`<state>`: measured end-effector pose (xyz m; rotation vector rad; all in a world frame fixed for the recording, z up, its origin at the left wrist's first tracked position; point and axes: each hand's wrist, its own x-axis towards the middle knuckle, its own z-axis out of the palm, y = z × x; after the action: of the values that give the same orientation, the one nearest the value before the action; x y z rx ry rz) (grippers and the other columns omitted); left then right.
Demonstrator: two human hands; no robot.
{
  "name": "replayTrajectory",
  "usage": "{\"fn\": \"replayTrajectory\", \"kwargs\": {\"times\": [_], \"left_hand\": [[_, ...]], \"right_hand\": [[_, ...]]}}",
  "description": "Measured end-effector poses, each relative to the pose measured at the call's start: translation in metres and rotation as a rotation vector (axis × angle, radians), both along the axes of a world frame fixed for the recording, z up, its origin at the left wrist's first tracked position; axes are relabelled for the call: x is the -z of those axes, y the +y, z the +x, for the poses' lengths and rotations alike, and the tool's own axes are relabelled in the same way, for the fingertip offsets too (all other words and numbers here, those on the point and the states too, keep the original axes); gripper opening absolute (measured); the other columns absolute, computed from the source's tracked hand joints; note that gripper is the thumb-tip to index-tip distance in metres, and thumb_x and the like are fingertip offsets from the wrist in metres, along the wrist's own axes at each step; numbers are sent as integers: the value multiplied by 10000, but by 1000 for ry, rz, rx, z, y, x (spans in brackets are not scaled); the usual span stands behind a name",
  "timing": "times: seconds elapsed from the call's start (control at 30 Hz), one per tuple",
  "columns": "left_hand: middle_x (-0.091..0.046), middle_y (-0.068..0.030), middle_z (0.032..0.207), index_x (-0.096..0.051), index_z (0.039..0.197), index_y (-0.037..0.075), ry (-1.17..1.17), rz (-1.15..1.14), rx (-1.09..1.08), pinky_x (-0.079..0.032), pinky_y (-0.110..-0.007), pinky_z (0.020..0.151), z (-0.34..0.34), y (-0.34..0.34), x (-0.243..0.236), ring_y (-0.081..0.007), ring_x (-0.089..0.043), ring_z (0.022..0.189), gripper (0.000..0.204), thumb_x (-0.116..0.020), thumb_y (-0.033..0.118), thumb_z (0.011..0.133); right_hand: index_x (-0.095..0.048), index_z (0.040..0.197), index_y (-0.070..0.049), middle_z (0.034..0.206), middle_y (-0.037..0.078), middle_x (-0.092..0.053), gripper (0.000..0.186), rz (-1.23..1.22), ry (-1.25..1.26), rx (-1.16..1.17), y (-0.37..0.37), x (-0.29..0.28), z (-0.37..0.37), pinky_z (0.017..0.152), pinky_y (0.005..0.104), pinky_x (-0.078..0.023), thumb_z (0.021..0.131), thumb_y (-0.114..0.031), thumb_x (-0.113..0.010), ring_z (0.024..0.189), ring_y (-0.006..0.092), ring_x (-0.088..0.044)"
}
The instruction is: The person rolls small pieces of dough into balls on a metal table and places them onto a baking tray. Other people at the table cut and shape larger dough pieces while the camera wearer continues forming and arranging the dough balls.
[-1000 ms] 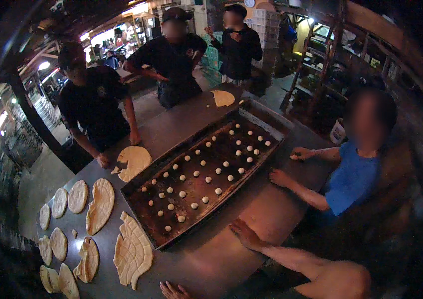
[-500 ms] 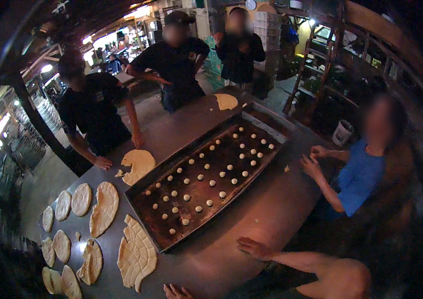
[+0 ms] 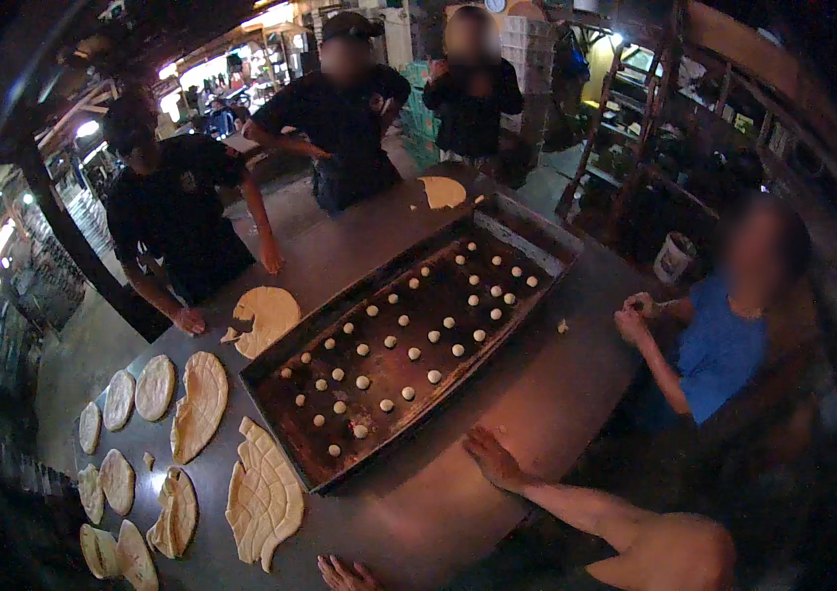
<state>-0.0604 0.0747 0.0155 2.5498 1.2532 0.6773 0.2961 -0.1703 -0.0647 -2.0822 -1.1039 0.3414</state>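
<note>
Dark rectangular metal tray (image 3: 292, 357) mid-table is mostly filled with small pale dough balls (image 3: 408, 353), gaps at its near end. Scored flat dough sheets (image 3: 266, 497) at near left are partly cut up. Our right hand (image 3: 492, 458) lies flat on the grey table (image 3: 556, 394) beside the tray, grip wide, empty. Our left hand (image 3: 344, 573) shows only spread fingertips, empty.
</note>
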Motion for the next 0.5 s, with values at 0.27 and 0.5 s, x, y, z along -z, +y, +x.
{"fn": "replayTrajectory", "kwargs": {"times": [0.27,0.5], "left_hand": [[-396,-297,1549,-490,1465,12,9,-44,-22,-347,-557,1167,-1,3,4,-479,-391,1419,563,-568,349,1020],[-419,-302,1532,-493,1454,-9,26,7,-10,-369,-557,1157,1,-1,-6,-480,-427,1395,549,-596,299,1011]], "right_hand": [[-308,1563,-90,1652,86,-294,549,19,-90,47,12,-17,9,1275,422,-204,1067,-226,-500,1529,290,-280],[-462,1505,-109,1636,127,-338,456,-80,376,201,21,-63,-5,1258,409,-242,1065,-222,-496,1523,307,-303]]}}
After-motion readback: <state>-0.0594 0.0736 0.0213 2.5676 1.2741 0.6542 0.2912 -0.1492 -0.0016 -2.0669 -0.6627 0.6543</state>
